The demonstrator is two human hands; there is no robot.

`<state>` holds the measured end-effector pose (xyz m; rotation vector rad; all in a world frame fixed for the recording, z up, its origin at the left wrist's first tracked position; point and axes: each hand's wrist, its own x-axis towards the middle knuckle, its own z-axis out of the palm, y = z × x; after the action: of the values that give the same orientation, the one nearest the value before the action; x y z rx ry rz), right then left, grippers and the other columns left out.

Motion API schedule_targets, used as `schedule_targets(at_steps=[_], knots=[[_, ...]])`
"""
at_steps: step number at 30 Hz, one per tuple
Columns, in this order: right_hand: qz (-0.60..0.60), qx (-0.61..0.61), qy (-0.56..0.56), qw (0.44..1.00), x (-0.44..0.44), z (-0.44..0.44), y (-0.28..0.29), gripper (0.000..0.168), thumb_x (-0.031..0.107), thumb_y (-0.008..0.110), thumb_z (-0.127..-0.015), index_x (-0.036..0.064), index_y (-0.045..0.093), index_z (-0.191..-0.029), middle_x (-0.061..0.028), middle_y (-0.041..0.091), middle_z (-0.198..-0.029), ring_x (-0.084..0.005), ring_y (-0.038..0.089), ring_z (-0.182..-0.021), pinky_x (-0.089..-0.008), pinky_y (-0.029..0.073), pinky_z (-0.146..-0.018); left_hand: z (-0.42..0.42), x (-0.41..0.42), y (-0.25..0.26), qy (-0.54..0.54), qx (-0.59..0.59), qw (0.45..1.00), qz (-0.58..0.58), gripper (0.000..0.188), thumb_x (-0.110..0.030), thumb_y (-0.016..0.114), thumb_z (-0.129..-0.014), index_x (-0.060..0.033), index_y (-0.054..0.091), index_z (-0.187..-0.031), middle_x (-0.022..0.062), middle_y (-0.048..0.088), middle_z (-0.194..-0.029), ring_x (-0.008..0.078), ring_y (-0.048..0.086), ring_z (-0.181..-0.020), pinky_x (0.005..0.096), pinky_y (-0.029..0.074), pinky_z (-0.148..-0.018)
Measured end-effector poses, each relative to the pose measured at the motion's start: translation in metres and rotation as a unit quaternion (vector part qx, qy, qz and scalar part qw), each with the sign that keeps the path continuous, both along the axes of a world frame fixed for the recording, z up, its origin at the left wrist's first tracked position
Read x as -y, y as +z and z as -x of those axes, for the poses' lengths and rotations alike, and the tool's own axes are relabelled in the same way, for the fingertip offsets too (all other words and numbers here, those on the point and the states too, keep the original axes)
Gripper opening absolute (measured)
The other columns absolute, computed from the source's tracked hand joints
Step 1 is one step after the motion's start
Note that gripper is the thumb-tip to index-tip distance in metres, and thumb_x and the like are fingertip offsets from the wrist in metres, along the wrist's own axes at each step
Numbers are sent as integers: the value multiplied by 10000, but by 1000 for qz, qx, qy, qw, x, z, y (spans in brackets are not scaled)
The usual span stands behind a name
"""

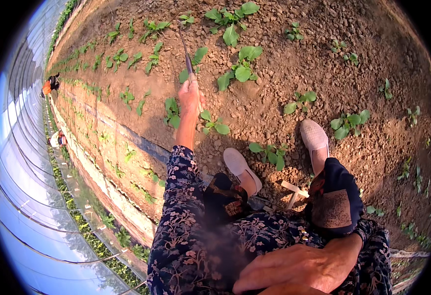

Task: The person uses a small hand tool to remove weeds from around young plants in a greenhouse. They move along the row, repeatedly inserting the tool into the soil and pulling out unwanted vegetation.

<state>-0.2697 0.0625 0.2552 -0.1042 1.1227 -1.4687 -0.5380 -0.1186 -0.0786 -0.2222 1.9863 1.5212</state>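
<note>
My left hand, reaching out ahead, is closed round the wooden handle of a thin metal hand tool. The tool's dark shaft points away from me, and its tip lies by the soil near small seedlings; the shape of the tip is hard to make out. Leafy green seedlings grow just right of this hand, and another seedling stands below it. My right hand rests low over my lap, on the dark floral clothing; its fingertips are partly hidden, and I cannot tell whether it holds anything.
My shoes are on crumbly soil, with a seedling between them. A small wooden stool shows partly beneath me. A dark strip runs along the ground at left. Two people are far off beside the clear greenhouse wall.
</note>
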Motion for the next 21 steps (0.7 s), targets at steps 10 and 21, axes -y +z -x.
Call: schedule_targets(at_steps=[10,21], knots=[[65,-39,-100,992,5,-21,-14,478,374,641,-857,170,564,-1282,-27,537,-1327,-178,470,-1237,-369,310,-1022,-2,-6,-11,-12,15,997,79,269,-306,521,-964,-50,511,-1045,44,483,-613,131,447,-388,287,383,-320],[127,-68,-169,975,12,-44,-45,453,352,631,-855,154,568,-1258,-45,547,-1290,-198,486,-1203,-379,329,-994,2,-38,-12,-4,17,997,73,303,-336,519,-967,-56,526,-1084,42,469,-583,131,427,-394,299,356,-321]])
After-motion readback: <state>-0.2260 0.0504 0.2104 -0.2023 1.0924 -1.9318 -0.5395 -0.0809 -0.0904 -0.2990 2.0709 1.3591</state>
